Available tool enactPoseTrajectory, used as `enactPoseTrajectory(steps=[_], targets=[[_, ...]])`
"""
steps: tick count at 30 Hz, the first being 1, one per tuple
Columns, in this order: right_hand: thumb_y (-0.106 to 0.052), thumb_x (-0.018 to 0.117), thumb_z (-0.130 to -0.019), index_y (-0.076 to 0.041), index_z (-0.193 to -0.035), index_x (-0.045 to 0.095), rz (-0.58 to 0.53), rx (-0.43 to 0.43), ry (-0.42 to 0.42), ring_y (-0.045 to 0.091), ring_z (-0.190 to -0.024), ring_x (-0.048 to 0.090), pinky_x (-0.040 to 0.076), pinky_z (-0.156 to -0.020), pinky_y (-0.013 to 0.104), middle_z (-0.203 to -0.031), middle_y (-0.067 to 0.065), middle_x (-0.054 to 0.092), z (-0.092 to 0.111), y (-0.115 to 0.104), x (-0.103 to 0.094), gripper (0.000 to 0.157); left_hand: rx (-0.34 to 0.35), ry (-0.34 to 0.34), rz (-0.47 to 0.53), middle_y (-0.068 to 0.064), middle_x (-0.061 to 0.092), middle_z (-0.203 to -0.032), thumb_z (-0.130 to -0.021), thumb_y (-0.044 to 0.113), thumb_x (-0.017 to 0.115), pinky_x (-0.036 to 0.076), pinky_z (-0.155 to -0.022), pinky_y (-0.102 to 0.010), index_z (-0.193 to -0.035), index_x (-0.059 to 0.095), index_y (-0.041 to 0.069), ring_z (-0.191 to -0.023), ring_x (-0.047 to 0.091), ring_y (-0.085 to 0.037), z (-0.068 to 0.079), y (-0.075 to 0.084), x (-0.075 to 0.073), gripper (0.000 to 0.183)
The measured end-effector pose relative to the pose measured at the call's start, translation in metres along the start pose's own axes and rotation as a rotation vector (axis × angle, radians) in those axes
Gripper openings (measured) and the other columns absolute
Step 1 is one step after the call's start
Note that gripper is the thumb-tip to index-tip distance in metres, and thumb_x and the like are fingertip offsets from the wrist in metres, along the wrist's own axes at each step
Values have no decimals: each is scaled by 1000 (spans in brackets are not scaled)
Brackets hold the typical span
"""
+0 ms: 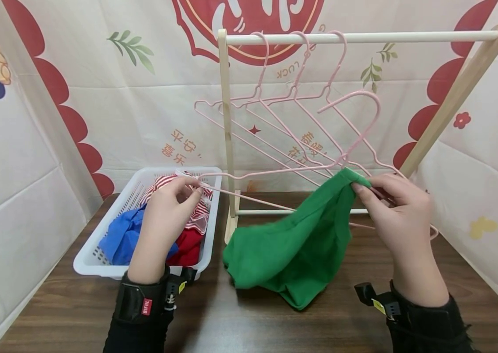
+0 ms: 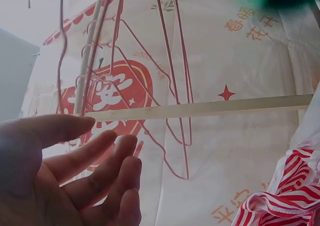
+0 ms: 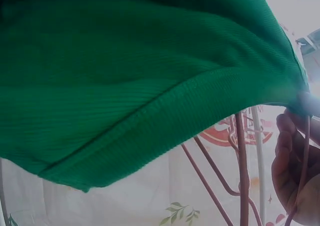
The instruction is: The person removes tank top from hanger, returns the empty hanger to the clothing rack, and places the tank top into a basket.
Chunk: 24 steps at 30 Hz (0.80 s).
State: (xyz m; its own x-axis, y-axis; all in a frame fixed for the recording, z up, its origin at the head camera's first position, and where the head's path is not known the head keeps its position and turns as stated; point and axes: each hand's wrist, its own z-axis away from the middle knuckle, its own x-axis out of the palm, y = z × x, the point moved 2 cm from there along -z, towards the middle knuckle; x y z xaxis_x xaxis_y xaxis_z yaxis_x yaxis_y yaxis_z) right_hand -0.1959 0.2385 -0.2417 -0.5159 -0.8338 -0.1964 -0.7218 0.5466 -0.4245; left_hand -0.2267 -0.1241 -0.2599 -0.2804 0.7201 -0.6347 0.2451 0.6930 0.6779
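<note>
My left hand (image 1: 167, 211) pinches the left end of a pink hanger (image 1: 271, 171) between thumb and forefinger. In the left wrist view, the other fingers are loosely bent below that pinch. With my right hand (image 1: 401, 211), I pinch the upper edge of a green garment (image 1: 293, 245) against the hanger's right side, near its hook. The cloth hangs from there down to the left, low over the table. Its wide ribbed band shows in the right wrist view, where the cloth covers much of the frame.
Behind the hands, several pink hangers (image 1: 295, 93) hang from the white rail (image 1: 363, 37) of a wooden-ended rack (image 1: 456, 98). A white basket (image 1: 87, 264) at left holds blue, red and red-striped clothes on the brown table (image 1: 249, 328). Printed cloth encloses the back and sides.
</note>
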Motion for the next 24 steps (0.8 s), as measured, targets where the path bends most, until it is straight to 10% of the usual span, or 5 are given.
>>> enactPoseTrajectory(steps=[14,24], targets=[[13,74,-75,5,-82,73,48,-50,-96,3,-72,49,40,-65,16,-74,-3,62,0,2,8,11,169,-86,5,-4,69,-98,-95,29,64,52,-78,-41,-115,68,12,-87,63,-21,3,12,2,26],[16,75,-73,1,-86,75,29,-39,-182,5,-71,49,40,-63,18,-75,-1,63,1,0,9,19,245,64,23,-7,60,-87,-99,20,59,45,-67,-37,-106,64,7,-78,53,-22,7,18,0,16]])
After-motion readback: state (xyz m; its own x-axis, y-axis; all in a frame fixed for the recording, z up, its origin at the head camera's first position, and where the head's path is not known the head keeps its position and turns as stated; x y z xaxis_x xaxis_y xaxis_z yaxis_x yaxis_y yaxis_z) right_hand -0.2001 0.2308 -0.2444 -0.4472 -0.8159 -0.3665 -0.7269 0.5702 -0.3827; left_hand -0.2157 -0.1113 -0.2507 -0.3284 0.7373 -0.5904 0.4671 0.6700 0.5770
